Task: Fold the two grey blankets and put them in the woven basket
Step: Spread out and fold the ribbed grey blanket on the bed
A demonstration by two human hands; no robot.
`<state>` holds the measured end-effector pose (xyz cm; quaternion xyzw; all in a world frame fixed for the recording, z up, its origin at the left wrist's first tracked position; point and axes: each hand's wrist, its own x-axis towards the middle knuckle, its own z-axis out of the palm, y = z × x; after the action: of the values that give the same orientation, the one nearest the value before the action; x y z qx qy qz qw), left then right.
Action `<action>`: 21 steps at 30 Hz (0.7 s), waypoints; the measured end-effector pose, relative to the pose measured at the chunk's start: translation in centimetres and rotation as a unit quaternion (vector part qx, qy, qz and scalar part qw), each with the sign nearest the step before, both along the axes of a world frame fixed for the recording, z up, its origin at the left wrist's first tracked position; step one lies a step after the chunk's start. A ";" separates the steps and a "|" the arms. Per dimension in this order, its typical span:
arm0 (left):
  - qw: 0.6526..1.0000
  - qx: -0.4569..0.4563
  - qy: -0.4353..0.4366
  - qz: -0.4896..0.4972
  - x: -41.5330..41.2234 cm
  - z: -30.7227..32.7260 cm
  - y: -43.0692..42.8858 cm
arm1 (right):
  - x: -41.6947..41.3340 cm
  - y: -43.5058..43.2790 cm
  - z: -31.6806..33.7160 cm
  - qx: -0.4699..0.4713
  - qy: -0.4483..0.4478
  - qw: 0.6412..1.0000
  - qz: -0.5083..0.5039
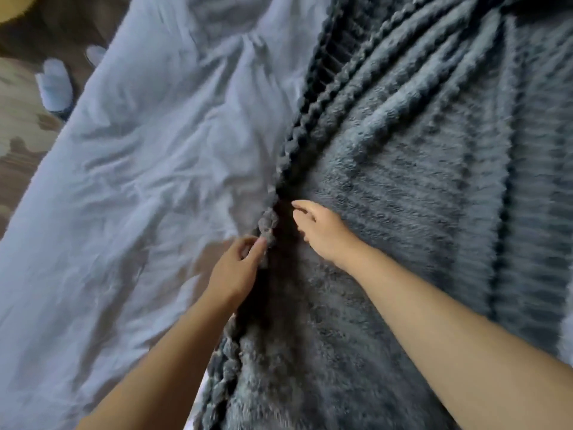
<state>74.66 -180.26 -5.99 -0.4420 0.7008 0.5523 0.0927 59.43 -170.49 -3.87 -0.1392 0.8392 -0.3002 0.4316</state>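
One grey blanket [403, 197] — pale sheet [139, 150] beside, slippers [54, 83]

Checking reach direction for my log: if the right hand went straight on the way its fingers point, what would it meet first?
Most likely the bobbled edge of the grey blanket, just ahead of the right hand. The white sheet lies beyond it. How high the hand is above the fabric is unclear.

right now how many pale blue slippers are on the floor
2: one pale blue slipper on the patterned brown rug left of the crumpled white bedsheet; the other further back, against that sheet's edge.
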 end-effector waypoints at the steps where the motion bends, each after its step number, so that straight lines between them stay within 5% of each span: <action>1: 1.000 -0.010 -0.009 -0.028 -1.0 0.3 0.2 | -1.1 2.3 0.5 0.008 0.022 0.999 -0.030; 6: 0.979 -0.126 -0.103 -0.123 -6.0 0.7 1.6 | -5.1 18.0 1.6 0.210 0.081 0.967 -0.121; 13: 0.939 -0.268 -0.179 -0.118 -11.2 -0.9 1.6 | -9.7 37.0 0.6 0.391 0.146 0.846 -0.332; 16: 0.959 -0.237 -0.146 -0.063 -11.5 -0.3 2.7 | -10.8 40.8 -0.7 0.315 0.125 0.829 -0.444; 18: 0.988 -0.130 -0.076 0.036 -11.3 1.6 4.2 | -11.1 41.8 -0.7 0.193 0.060 0.836 -0.511; 21: 0.981 0.001 -0.032 0.194 -10.5 7.2 6.1 | -10.1 42.3 1.8 0.040 -0.048 0.804 -0.591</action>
<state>64.19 -174.20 1.18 -0.5866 0.5981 0.5460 0.0068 49.31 -128.19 -2.05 0.4159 0.7482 -0.4698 0.2159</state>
